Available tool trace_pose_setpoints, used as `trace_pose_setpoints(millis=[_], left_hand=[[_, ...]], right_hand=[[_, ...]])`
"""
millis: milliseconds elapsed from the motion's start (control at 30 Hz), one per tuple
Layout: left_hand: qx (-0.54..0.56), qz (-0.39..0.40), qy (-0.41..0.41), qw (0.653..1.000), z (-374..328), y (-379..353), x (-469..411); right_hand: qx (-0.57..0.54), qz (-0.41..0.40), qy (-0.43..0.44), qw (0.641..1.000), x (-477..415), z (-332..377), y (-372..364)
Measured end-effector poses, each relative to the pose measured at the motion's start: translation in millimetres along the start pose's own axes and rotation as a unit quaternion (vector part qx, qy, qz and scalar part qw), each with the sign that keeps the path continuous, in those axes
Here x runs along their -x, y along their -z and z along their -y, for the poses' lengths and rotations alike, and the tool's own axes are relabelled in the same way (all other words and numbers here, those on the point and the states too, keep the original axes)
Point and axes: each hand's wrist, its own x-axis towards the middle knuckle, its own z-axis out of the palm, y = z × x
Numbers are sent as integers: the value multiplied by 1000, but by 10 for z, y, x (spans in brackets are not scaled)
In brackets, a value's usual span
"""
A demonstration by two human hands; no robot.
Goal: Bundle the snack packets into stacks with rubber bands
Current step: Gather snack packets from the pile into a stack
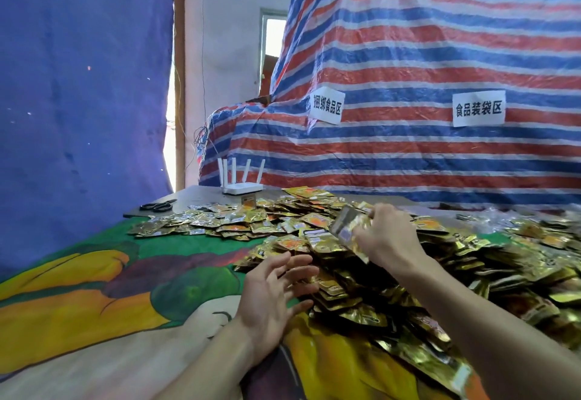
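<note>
A big heap of gold snack packets [440,274] covers the right and middle of the table. My right hand [386,236] is raised over the heap and grips a small stack of packets [349,226], which looks blurred. My left hand [276,292] hovers at the heap's left edge with its fingers spread and straight, holding nothing. A thinner scatter of packets [226,220] lies further back on the left. I see no rubber band in this view.
Black scissors [157,205] lie at the table's far left corner, and a white router [242,186] stands behind the packets. A colourful printed cloth [94,289] covers the table. A striped tarp [408,85] with two paper signs rises behind.
</note>
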Motion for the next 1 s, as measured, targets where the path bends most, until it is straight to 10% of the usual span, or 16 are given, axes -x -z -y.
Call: trace_pose_setpoints(millis=[133, 400, 733, 1000], left_hand=[[-75, -22, -16, 997, 26, -59, 31], [-189, -263, -154, 933, -356, -5, -299], [-753, -221, -27, 619, -972, 1291, -1385], [-797, -158, 15, 582, -1047, 1969, -2023]], right_hand=[[287, 39, 9, 957, -19, 46, -90], [238, 115, 30, 964, -397, 512, 26], [165, 303, 174, 922, -1272, 1185, -1289], [195, 325, 145, 914, -1654, 1315, -2412]])
